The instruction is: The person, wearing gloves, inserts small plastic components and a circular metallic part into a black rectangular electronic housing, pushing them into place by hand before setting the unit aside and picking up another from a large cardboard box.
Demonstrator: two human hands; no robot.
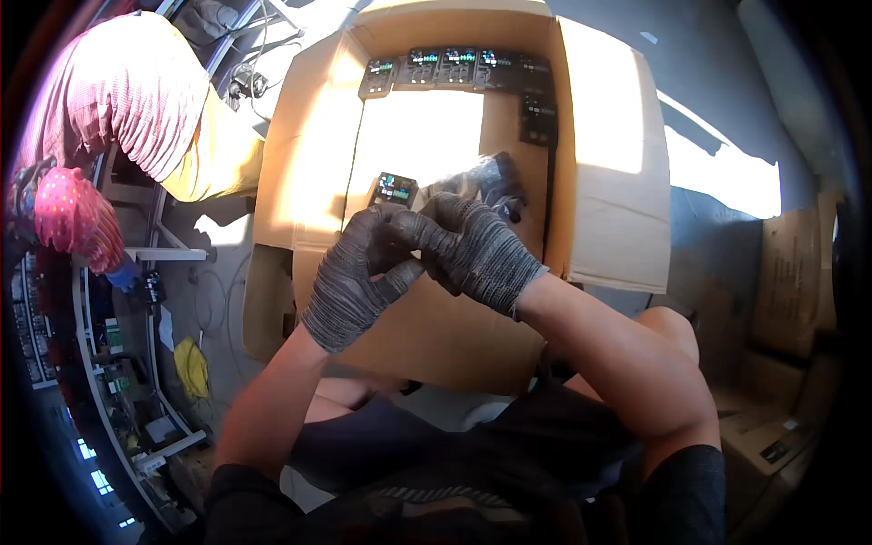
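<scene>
Both hands wear grey knitted gloves and meet over an open cardboard box (427,327). My left hand (350,272) is closed, fingers bent inward, at the lower end of a small black block-shaped unit (395,188) with a white-and-green marked face. Its lower part is hidden by the glove. My right hand (481,250) is closed, its fingertips pressed in beside the left ones; what they pinch is hidden. Just beyond the right knuckles is a blurred dark item with clear, shiny wrapping (495,182); whether the hand touches it I cannot tell.
Similar black units (459,65) line the box's far wall, and another (539,118) sits along its right side. The box's flaps (618,154) are folded outward. At left, a person in a pink top (118,91) bends beside a metal rack (168,254). Cartons (786,282) stand at right.
</scene>
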